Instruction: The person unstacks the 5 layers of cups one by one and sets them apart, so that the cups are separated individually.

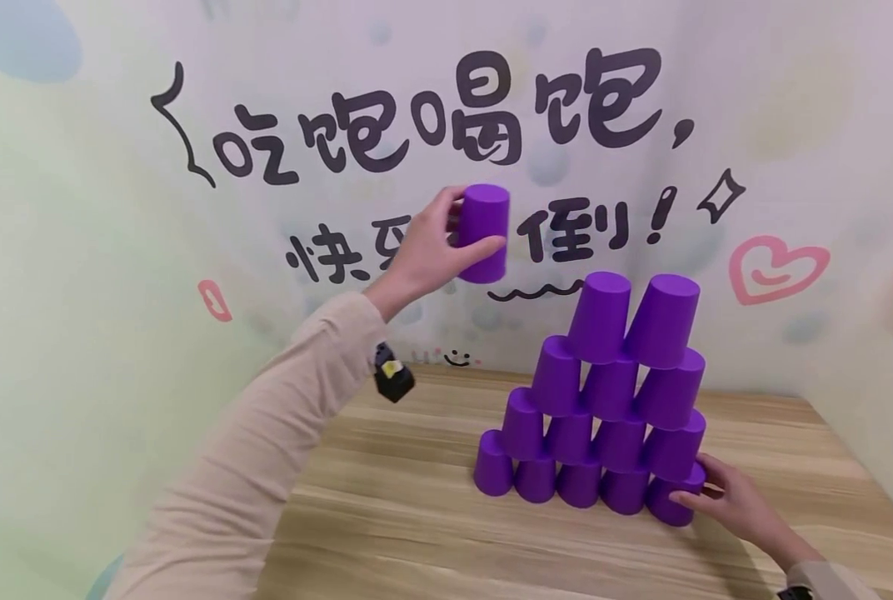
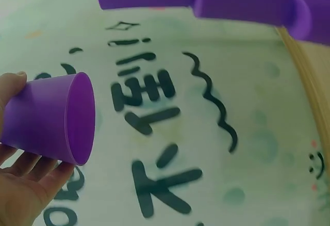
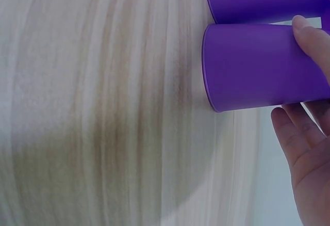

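Wooden table [image 1: 386, 500] bears fourteen stacked cups [image 1: 610, 390], right hand [image 1: 735, 500] pinching one, left hand [image 1: 430, 250] a raised fifteenth [image 1: 486, 218].

Looks like a small decorated booth or corner, whether home or shop impossible to tell: walled by a pale, pastel-spotted backdrop [image 1: 304, 42] with black Chinese lettering [image 1: 487, 104] and a pink outlined heart [image 1: 763, 277], behind a light-brown wood-grain tabletop [image 1: 386, 500].

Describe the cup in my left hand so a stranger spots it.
Face the wall with big black writing. Up left of the cup pyramid, your left hand grips a purple cup, mouth down. It alone is held in the air, apart from the pyramid.
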The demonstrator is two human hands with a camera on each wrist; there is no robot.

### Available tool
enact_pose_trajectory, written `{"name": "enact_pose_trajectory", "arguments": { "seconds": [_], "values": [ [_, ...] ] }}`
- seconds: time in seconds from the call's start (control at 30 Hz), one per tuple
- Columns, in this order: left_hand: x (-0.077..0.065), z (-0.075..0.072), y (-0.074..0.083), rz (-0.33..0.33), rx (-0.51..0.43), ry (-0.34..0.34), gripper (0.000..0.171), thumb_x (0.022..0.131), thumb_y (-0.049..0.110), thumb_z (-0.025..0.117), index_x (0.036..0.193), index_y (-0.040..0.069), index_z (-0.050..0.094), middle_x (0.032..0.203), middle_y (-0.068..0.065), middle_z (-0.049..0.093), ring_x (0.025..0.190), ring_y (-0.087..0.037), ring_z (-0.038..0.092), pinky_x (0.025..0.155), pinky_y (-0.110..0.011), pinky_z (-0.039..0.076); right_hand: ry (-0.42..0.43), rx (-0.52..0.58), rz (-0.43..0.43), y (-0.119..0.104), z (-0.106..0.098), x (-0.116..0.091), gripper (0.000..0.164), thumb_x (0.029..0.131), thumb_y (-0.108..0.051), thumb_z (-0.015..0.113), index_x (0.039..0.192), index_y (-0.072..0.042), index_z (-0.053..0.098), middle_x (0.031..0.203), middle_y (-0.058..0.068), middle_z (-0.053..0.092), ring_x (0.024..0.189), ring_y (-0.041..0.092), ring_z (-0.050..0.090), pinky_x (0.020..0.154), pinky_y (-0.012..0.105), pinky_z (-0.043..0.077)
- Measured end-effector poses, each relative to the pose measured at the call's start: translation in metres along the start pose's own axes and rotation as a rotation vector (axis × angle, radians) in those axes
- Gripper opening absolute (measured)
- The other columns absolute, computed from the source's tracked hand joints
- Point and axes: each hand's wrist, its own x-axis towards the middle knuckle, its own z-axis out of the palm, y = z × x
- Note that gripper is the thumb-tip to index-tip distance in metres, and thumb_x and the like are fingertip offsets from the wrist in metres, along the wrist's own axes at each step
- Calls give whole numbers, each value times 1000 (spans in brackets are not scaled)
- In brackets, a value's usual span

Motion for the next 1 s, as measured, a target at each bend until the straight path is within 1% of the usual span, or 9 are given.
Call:
{"name": "enact_pose_trajectory", "arguments": {
  "seconds": [0.1, 0.17, 0.23, 0.37, 0.57, 0.7, 0.83, 0.93, 1.0],
  "values": [
    [-15, -14, -19, -48, 40, 4, 67, 76, 33, 69, 130, 11, 36, 118, -6, 51, 102, -17, 51, 80, -29, 47, -9, -13, 11, 0, 1, -1, 52, 70, -1, 72, 112, 16, 46, 96, -29, 50, 83, -6, 54, 66, 18, 51],
    [-27, -22, -35, -83, 53, 5, 68, 76, 33, 69, 130, 10, 35, 119, -8, 50, 103, -20, 51, 81, -32, 48, -12, -13, 14, 1, 1, -2, 52, 71, -2, 72, 112, 16, 47, 96, -28, 50, 83, -7, 54, 66, 18, 51],
    [-41, -28, -52, -117, 68, 1, 67, 76, 32, 69, 130, 9, 35, 119, -10, 50, 103, -23, 51, 81, -35, 48, -12, -5, -1, 1, 1, -3, 51, 70, 0, 71, 111, 17, 46, 96, -28, 51, 84, -6, 54, 66, 18, 51],
    [-67, -37, -88, -186, 85, 14, 67, 76, 31, 69, 130, 8, 35, 120, -13, 48, 105, -28, 49, 82, -40, 47, 4, 16, -30, 1, 1, -3, 50, 69, 4, 71, 109, 19, 45, 96, -26, 52, 83, -6, 55, 65, 17, 50],
    [-100, -48, -140, -290, 72, 94, 69, 78, 29, 67, 131, 4, 32, 120, -20, 45, 106, -35, 48, 83, -45, 46, 3, 7, -36, 1, 0, 0, 51, 69, 3, 71, 109, 20, 45, 97, -25, 53, 84, -6, 55, 65, 17, 50],
    [-120, -52, -177, -348, 77, 154, 69, 80, 25, 66, 131, -1, 29, 120, -24, 43, 107, -39, 47, 87, -47, 43, 0, -5, -34, 0, 1, 1, 51, 69, 2, 72, 109, 19, 46, 97, -26, 52, 84, -6, 55, 66, 17, 50],
    [-137, -52, -212, -386, 77, 190, 67, 81, 21, 65, 129, -5, 27, 122, -28, 40, 111, -41, 43, 91, -48, 39, 8, 14, -52, 1, 1, 1, 50, 68, 4, 71, 108, 19, 46, 97, -26, 53, 83, -6, 55, 66, 17, 50],
    [-149, -49, -233, -416, 90, 204, 67, 81, 18, 65, 129, -6, 26, 124, -29, 38, 112, -42, 41, 92, -49, 38, 14, 34, -67, 2, 1, 0, 48, 67, 7, 71, 107, 18, 46, 97, -25, 53, 83, -5, 55, 65, 16, 50],
    [-157, -46, -244, -437, 97, 214, 65, 80, 16, 65, 128, -7, 27, 123, -29, 38, 111, -43, 41, 91, -50, 38, 18, 33, -67, 3, 0, 0, 47, 67, 8, 71, 106, 17, 47, 96, -25, 54, 83, -5, 55, 65, 16, 50]
  ]
}}
